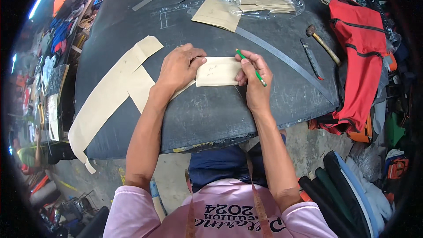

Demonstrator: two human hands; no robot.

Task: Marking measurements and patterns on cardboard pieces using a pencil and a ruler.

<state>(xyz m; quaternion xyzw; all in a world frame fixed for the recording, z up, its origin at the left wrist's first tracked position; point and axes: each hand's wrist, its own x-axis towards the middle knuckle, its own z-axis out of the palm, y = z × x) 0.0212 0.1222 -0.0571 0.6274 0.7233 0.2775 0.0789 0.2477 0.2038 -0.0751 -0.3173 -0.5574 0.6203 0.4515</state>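
Head view shows me the right hand (255, 71), its fingers closed around a slim green pencil (262, 79) and touching a small rectangular tan paper piece (216, 75). Fingers of the left hand (179, 65) grip that piece's left end. It sits over the dark chalk-marked table (198, 119), between a long curved tan paper pattern (110, 80) and a grey steel ruler (285, 57).

On the bench (207, 117), the left hand (181, 65) touches a tan card (216, 77) at nine o'clock; the right hand (254, 69), at three, holds a green pencil (260, 78).
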